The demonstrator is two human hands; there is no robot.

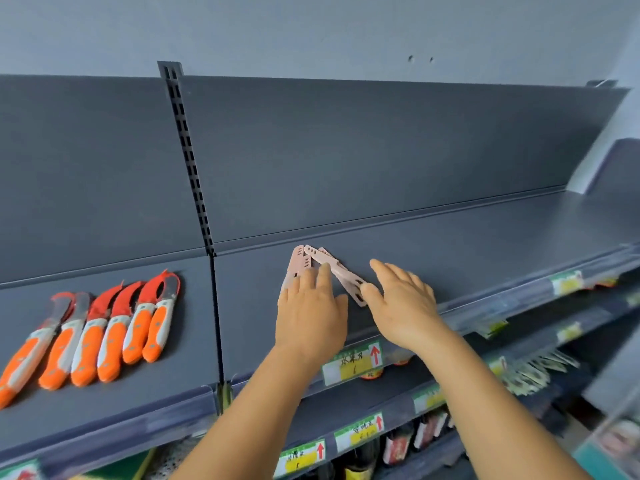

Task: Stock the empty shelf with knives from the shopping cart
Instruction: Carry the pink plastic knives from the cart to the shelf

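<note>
Two bare forearms reach up from the bottom of the view to a dark grey shelf [485, 237]. Left hand [310, 311] lies flat with fingers straight, its fingertips resting on the lower ends of a small cluster of pale pink knives [325, 268] — released, grasping nothing. Right hand [403, 303] hovers just beside them, fingers straight and loosely spread, its thumb touching the end of the rightmost pink knife; that grip too is released. Fanned out, the pink knives sit mid-shelf, near the back panel. Well apart on the neighbouring bay to the left, a row of six orange-handled knives [93, 337] with red blade covers lies side by side. Price tags [353, 362] — yellow and green with red arrows — line the shelf edges below, above bottles [398, 445] on a lower tier.
</note>
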